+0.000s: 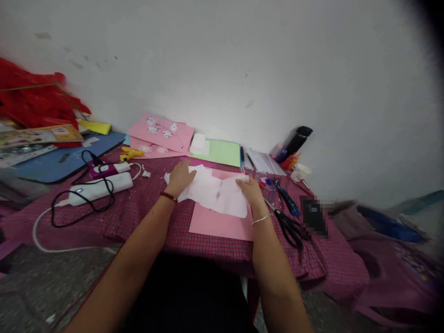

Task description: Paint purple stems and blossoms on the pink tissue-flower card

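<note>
A crumpled white sheet of thin paper (215,192) lies on a pink card sheet (222,222) on the low table's red checked cloth (138,208). My left hand (180,178) rests on the white paper's left edge, fingers curled over it. My right hand (250,188) grips the paper's right edge near the top. Both wrists wear bracelets.
Black scissors (289,226) and a blue tool (287,201) lie right of the card. A white power strip (100,189) with black cable, a yellow glue gun (130,153), pink flower artwork (163,132), green paper (222,152), a paper cup (301,172) and a black bottle (298,138) stand along the wall.
</note>
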Available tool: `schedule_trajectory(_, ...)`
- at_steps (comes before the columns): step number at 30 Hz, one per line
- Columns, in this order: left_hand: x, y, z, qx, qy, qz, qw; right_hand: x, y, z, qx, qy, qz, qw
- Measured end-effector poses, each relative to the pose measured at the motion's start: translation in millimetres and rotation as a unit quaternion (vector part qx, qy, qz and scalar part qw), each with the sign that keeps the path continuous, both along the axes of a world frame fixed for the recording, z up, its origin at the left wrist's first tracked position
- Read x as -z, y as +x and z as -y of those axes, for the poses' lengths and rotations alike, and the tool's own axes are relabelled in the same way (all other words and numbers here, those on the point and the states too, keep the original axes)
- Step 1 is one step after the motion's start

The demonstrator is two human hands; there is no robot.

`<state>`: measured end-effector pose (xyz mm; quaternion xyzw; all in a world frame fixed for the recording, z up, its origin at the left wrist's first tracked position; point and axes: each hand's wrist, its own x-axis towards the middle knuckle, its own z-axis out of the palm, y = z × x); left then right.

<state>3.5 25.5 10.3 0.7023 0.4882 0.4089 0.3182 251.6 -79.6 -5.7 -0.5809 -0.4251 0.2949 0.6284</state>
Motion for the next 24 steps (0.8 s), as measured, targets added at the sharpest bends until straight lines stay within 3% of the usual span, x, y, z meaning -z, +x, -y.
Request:
schedule_trajectory(2, -1.2, 7, 5, 0.010, 0.116, -0.049, 0.992, -8.7, -4, 6, -0.031, -0.013, 0.004, 0.999)
schedule_trajectory(4, -2.8, 19, 15, 0.068, 0.195, -0.091, 0.974, -20.2, -10, 14, -0.062, -0.010, 0.038, 0.997)
schedule_trajectory(8, -7.3, 44, 32, 0.163, 0.197, -0.140, 0.957, -40.0, -22, 31, -0.136, 0.021, 0.172, 0.975)
schedule_trajectory(11, -9.5, 51, 32, 0.169, 0.178, -0.166, 0.955, -44.9, -25, 37, -0.148, 0.053, 0.225, 0.962)
schedule_trajectory(15, -9.2, 41, 27, 0.067, 0.108, -0.139, 0.982, -42.3, -22, 37, -0.086, 0.090, 0.232, 0.965)
schedule_trajectory(16, -9.7, 36, 27, 0.065, 0.087, -0.110, 0.988, -41.0, -21, 36, -0.070, 0.097, 0.233, 0.965)
schedule_trajectory(17, -10.6, 31, 28, 0.088, 0.059, -0.070, 0.992, -39.5, -20, 35, -0.059, 0.099, 0.233, 0.966)
schedule_trajectory(19, -13.7, 23, 32, 0.194, -0.024, 0.031, 0.980, -35.7, -19, 31, -0.039, 0.083, 0.227, 0.970)
schedule_trajectory(21, -18.0, 17, 39, 0.295, -0.127, 0.130, 0.938, -31.2, -17, 25, -0.014, 0.051, 0.226, 0.973)
schedule_trajectory(24, -24.4, 15, 49, 0.347, -0.207, 0.200, 0.893, -26.9, -12, 17, 0.042, 0.061, 0.237, 0.969)
